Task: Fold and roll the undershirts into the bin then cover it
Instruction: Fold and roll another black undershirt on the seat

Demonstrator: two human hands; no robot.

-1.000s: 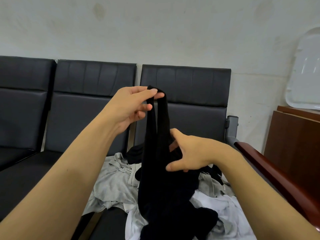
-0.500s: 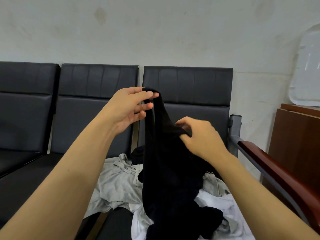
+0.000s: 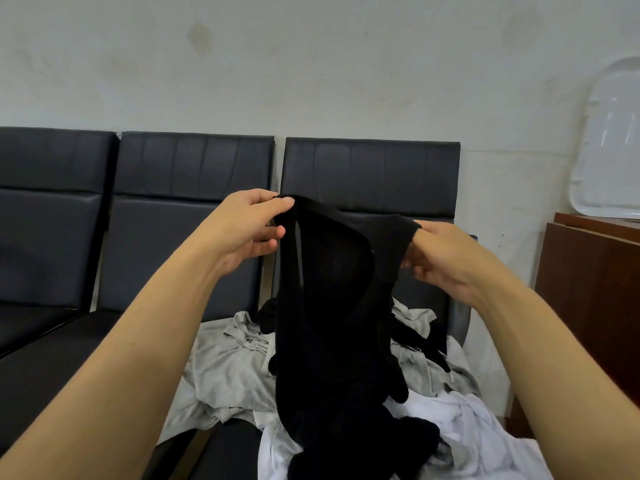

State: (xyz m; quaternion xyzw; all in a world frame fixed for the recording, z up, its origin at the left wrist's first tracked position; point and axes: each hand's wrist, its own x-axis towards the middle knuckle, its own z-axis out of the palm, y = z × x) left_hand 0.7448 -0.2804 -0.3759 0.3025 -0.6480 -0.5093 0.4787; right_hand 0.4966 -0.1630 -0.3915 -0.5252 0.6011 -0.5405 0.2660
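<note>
Two shoulder straps of a black ribbed cotton undershirt (image 3: 332,306) are pinched up in the head view, one in each hand, so the garment hangs open between them above the heap. The left hand (image 3: 249,230) is closed on its strap with thumb and forefinger at the top; the right hand (image 3: 440,258) is closed on the other strap, fingers curled under the cloth. The hem trails down onto a loose pile of grey and white undershirts (image 3: 228,368) lying on the black padded seat of the waiting-room bench (image 3: 52,368). To fold it well, the straps likely want drawing level and apart until the body hangs flat, with a small shake to free the hem from the pile, before it is laid on bare seat and rolled. No bin shows; a clear plastic lid (image 3: 609,140) leans on the wall above a brown wooden cabinet (image 3: 588,289), at the right.
</note>
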